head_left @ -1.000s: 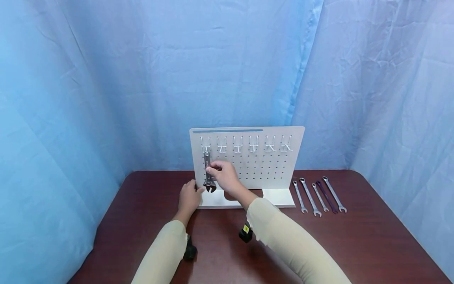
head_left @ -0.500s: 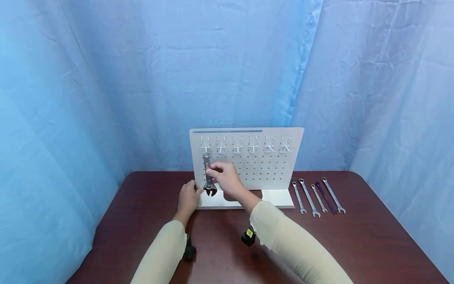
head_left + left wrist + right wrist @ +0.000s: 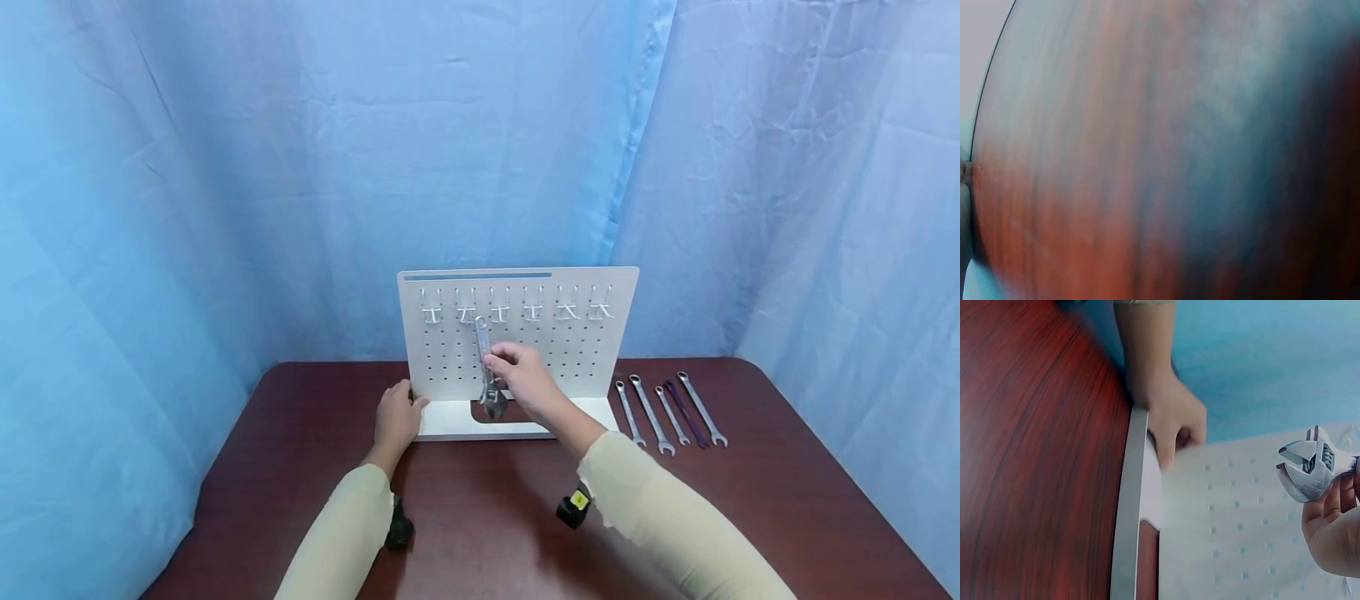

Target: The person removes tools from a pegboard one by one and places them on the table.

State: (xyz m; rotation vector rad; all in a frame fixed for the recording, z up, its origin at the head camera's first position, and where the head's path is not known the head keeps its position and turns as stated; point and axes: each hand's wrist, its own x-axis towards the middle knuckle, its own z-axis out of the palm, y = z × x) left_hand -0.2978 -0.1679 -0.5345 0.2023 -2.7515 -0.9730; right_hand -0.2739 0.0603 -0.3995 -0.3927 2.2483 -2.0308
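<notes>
My right hand (image 3: pixel 525 379) pinches an adjustable wrench (image 3: pixel 483 340) by its handle, jaw end down, in front of a white pegboard (image 3: pixel 570 358). The handle's holed end stands just below and right of the second hook (image 3: pixel 467 314) from the left. In the right wrist view the head of the adjustable wrench (image 3: pixel 1310 465) shows large, with fingers around the part behind it. My left hand (image 3: pixel 397 414) grips the pegboard's lower left edge, thumb in front. The left wrist view holds mostly blurred tabletop (image 3: pixel 1085 237).
Several combination wrenches (image 3: pixel 652 417) lie side by side on the dark red table (image 3: pixel 780 500), right of the pegboard; one is purple (image 3: pixel 686 414). A row of white hooks (image 3: pixel 532 312) crosses the board's upper part. Blue curtains (image 3: pixel 450 150) surround the table.
My right hand has carried the adjustable wrench away from the leftmost hook, to the right across the board. The left hand stays at the pegboard's edge.
</notes>
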